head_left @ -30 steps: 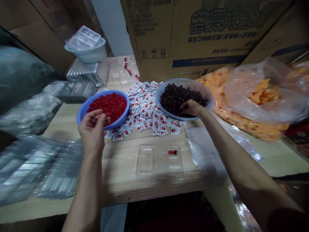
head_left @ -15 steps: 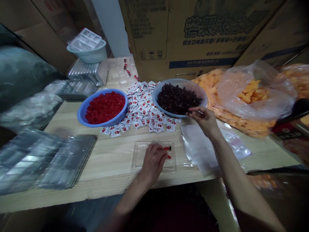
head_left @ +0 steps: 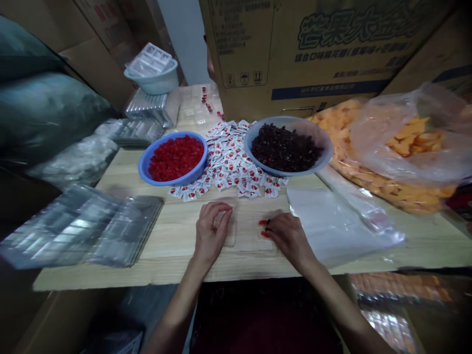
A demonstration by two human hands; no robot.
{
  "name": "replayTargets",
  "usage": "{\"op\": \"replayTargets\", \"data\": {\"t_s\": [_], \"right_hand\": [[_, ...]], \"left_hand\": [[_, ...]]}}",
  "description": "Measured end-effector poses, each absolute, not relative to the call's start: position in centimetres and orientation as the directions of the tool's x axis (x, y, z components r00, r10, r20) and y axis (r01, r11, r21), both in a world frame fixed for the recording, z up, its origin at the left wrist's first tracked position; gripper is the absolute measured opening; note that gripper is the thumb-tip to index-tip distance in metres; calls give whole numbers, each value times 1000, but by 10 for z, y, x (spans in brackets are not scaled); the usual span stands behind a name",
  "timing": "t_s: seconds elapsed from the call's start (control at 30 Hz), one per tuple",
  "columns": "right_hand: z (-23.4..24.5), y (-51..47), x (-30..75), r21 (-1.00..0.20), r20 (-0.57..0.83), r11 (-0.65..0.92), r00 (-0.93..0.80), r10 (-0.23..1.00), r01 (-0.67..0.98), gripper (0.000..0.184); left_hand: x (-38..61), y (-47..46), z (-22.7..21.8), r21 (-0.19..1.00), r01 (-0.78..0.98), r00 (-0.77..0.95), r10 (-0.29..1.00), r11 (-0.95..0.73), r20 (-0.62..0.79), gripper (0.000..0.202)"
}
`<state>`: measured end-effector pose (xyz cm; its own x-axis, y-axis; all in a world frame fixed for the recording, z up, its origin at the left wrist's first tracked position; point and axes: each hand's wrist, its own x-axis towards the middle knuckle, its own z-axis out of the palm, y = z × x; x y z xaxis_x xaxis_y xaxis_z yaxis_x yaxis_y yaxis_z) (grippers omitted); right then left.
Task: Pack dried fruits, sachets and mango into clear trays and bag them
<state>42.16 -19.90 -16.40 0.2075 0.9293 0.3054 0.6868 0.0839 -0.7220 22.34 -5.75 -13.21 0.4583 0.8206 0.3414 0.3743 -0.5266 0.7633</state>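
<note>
A clear plastic compartment tray (head_left: 245, 236) lies near the front edge of the wooden table (head_left: 173, 236). My left hand (head_left: 210, 233) rests on its left end, fingers curled in a loose pinch. My right hand (head_left: 287, 235) is over the tray's right end, fingertips pinched at small red and dark candy pieces (head_left: 264, 227) in a compartment. Behind stand a blue bowl of red candies (head_left: 173, 158) and a blue bowl of dark candies (head_left: 287, 146), with a heap of small red-and-white sachets (head_left: 230, 162) between them.
Stacks of empty clear trays (head_left: 96, 228) lie at the left, more at the back left (head_left: 147, 105) under a pale bowl (head_left: 153, 73). A clear plastic bag (head_left: 332, 221) lies to the right. Bags of orange pieces (head_left: 401, 147) and cardboard boxes (head_left: 313, 49) line the back.
My left hand went from the red bowl down to the tray, then slid to its left end. My right hand left the dark bowl and came down onto the tray's right end.
</note>
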Motion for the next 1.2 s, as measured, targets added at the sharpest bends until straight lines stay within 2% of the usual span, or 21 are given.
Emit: {"op": "replayTargets", "data": {"t_s": [0.13, 0.27, 0.33, 0.4, 0.5, 0.6, 0.7, 0.83, 0.93, 1.0, 1.07, 1.13, 1.2], "right_hand": [[-173, -201, 429, -605, 370, 142, 119, 921, 783, 11], [-181, -199, 433, -567, 383, 195, 46, 923, 800, 11], [-184, -197, 430, -561, 361, 210, 8, 933, 801, 11], [-183, -195, 426, -552, 345, 207, -6, 939, 808, 12], [-177, -194, 426, -536, 358, 187, 21, 934, 823, 13], [-169, -199, 431, -546, 387, 174, 63, 920, 819, 13], [-160, -209, 435, -574, 385, 138, 117, 915, 807, 10], [-152, -222, 430, -625, 323, 55, 194, 927, 779, 11], [-148, -232, 419, -650, 309, 12, 250, 918, 760, 11], [-148, -239, 412, -658, 289, -12, 267, 919, 753, 11], [-151, -246, 405, -663, 252, -32, 263, 931, 748, 12], [-156, -252, 400, -663, 228, -40, 252, 940, 747, 12], [-161, -257, 398, -661, 229, -35, 246, 942, 750, 12]], "left_hand": [[197, -34, -125, 719, 467, 334, 856, -514, 395, 11], [158, 15, -96, 610, 642, 132, 851, -465, 509, 16], [144, 51, -81, 546, 710, 135, 847, -444, 514, 18], [142, 90, -73, 496, 746, 223, 868, -444, 443, 17], [159, 139, -79, 456, 772, 387, 897, -443, 215, 16], [180, 162, -96, 469, 787, 427, 902, -401, 56, 14], [188, 168, -109, 504, 784, 398, 917, -364, 44, 9], [180, 164, -112, 583, 747, 253, 947, -321, 197, 17], [181, 135, -102, 697, 632, 114, 931, -338, 347, 23], [190, 90, -95, 751, 515, 194, 910, -413, 366, 25], [202, 30, -94, 786, 397, 490, 833, -475, 256, 18], [217, -33, -101, 803, 288, 760, 635, -522, 140, 13], [230, -83, -116, 780, 208, 885, 453, -590, 107, 12]]}}
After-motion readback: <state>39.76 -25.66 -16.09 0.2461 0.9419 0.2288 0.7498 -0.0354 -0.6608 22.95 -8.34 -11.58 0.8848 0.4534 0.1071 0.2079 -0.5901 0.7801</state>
